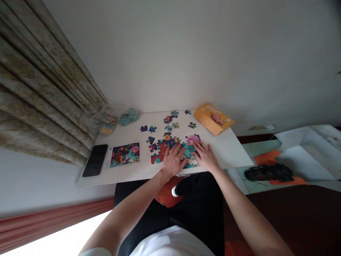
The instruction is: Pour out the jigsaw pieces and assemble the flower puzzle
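Observation:
My left hand (172,159) lies with its fingers spread over the left part of a jigsaw puzzle (163,151), hiding some of its joined pieces. On the puzzle's right part, my right hand (206,156) rests with fingers apart, close to a pink-purple section (192,139). Neither hand visibly grips a piece. Several loose puzzle pieces lie beyond and to the left, among them a dark piece (144,128) and a multicoloured piece (192,125). A printed reference picture (125,155) of a colourful scene lies flat to the left of the puzzle.
The white table (226,153) stands against a wall. At its left are a black phone (95,160) and clear bags of pieces (129,116). An orange puzzle box (214,118) sits back right. Beyond the right edge, a black camera (268,173) lies beside a white box (306,156).

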### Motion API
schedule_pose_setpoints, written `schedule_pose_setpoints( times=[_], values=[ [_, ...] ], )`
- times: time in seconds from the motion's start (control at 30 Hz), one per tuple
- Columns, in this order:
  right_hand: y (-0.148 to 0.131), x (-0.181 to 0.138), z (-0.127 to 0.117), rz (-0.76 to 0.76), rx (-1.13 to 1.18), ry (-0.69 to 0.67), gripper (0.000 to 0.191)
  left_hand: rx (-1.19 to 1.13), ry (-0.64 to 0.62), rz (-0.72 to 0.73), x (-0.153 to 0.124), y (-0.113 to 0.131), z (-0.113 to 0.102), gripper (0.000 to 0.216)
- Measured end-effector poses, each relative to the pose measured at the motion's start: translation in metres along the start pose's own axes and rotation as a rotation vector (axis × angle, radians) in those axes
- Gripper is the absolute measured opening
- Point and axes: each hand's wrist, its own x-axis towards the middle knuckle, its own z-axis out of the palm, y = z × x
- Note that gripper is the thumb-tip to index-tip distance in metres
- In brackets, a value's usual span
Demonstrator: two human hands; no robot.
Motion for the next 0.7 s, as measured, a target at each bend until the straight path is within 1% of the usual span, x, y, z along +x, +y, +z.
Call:
schedule_pose_setpoints(
  times=[0.13, 0.23, 0.3, 0.4, 0.47, 0.53, 0.63, 0.7],
  values=[
    [0.002, -0.001, 0.003, -0.004, 0.034, 0.011, 0.056, 0.025, -0.026, 0.01, -0.032, -0.025, -0.016, 0.054],
    [0.007, -0.001, 0.006, -0.001, 0.112, 0.052, 0.053, 0.035, -0.05, 0.025, -0.053, -0.042, -0.026, 0.054],
    [0.011, 0.001, 0.006, 0.02, 0.204, 0.108, 0.049, 0.045, -0.058, 0.031, -0.062, -0.049, -0.029, 0.056],
    [0.014, 0.013, 0.002, 0.056, 0.348, 0.248, 0.044, 0.044, -0.084, 0.065, -0.067, -0.051, -0.029, 0.06],
    [0.013, 0.03, 0.0, 0.07, 0.383, 0.325, 0.04, 0.032, -0.109, 0.085, -0.067, -0.05, -0.028, 0.06],
    [0.008, 0.056, -0.001, 0.055, 0.369, 0.32, 0.035, 0.018, -0.125, 0.083, -0.065, -0.049, -0.027, 0.059],
    [-0.001, 0.105, 0.003, 0.001, 0.346, 0.227, 0.032, -0.007, -0.129, 0.062, -0.064, -0.048, -0.027, 0.058],
    [-0.007, 0.139, 0.006, -0.026, 0.32, 0.139, 0.037, -0.023, -0.125, 0.055, -0.064, -0.049, -0.028, 0.058]
  ],
)
